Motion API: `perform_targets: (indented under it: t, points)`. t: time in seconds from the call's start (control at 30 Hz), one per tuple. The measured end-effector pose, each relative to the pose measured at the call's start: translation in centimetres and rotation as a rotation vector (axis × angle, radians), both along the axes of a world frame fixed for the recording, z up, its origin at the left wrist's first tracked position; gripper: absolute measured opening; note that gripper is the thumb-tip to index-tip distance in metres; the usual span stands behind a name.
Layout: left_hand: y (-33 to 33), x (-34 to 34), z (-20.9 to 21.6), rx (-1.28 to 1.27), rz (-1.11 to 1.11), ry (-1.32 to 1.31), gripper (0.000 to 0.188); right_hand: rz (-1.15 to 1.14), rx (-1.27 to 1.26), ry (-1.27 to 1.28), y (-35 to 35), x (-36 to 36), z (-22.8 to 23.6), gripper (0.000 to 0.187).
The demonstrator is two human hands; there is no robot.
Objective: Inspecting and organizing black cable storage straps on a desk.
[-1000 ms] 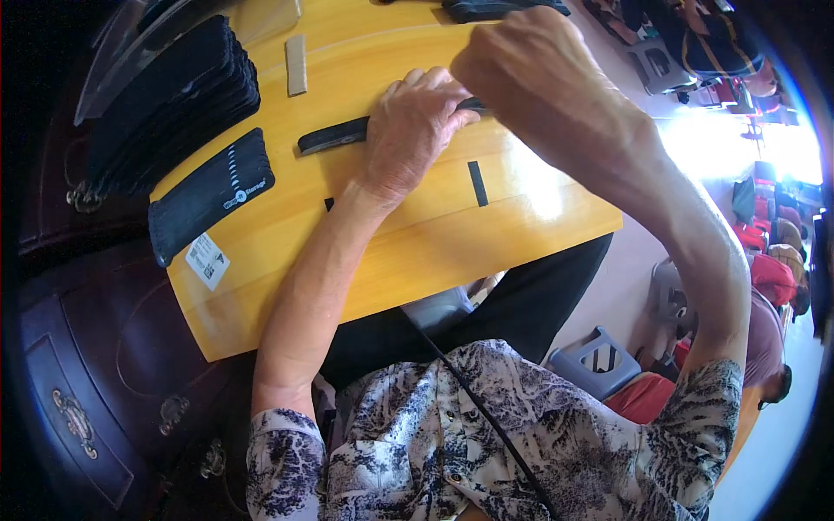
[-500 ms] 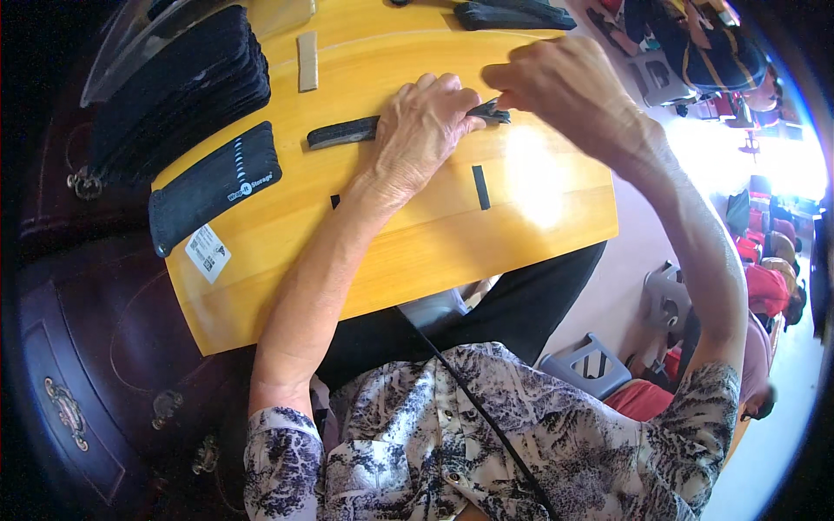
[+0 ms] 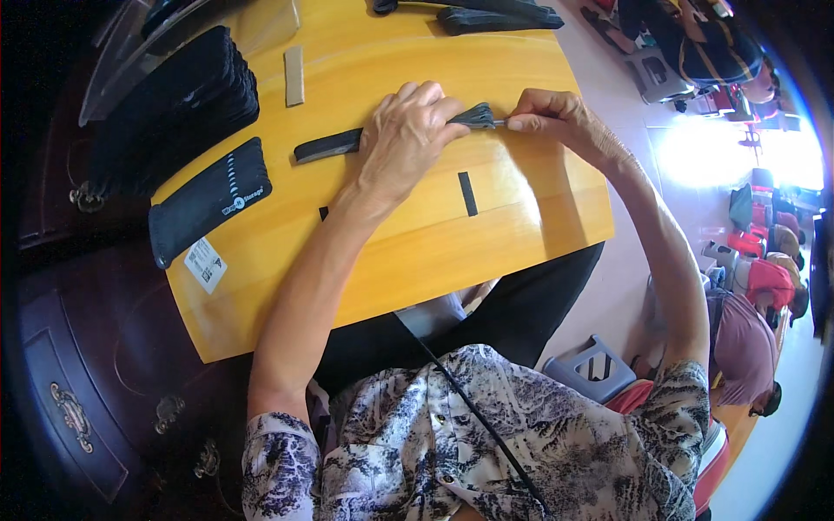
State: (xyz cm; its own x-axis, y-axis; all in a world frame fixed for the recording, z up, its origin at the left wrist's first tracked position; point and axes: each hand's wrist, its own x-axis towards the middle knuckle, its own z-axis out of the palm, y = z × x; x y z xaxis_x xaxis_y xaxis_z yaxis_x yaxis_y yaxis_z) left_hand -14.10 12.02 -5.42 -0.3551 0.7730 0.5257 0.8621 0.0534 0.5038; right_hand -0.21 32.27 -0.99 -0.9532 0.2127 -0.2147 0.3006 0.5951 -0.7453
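My left hand is closed over the middle of a bundle of black fabric straps on the yellow table, pressing it down. The bundle's gathered end sticks out past my thumb. A thin dark strand runs from that end to my right hand, whose thumb and fingers pinch it. What lies inside the pinch is hidden. Nearer me on the table are a short black strip and another black piece, partly covered by my left forearm.
A flat black fabric piece and a white label lie at the table's left. Behind them rises a stack of black pieces. A beige strip and black strap bundles lie farther back. Grey stools stand at right.
My right hand has come down and turned, now pinching at the bundle's end. My left hand keeps its hold on the bundle. The whole view has shifted slightly.
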Motion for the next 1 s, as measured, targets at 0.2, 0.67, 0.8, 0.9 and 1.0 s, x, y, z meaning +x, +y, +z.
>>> perform_targets:
  t: [0.2,0.67,0.8,0.9,1.0]
  points:
    - [0.2,0.2,-0.1,-0.007,-0.004,-0.008,0.024,-0.06,0.292,0.025,-1.3,1.6,2.4,0.027]
    - [0.1,0.0,-0.1,0.013,-0.023,-0.038,0.026,0.198,1.02,0.171,-6.5,-1.5,7.9,0.019]
    - [0.3,-0.4,-0.8,0.037,-0.026,0.03,0.027,0.335,1.278,0.054,-9.9,-4.7,8.4,0.014]
    - [0.2,0.2,-0.9,0.047,0.027,0.071,0.026,0.4,1.257,-0.028,-10.2,-5.2,7.4,0.013]
    - [-0.1,-0.1,-0.4,-0.015,-0.011,0.029,0.024,0.452,1.261,0.524,-6.4,-4.0,6.0,0.02]
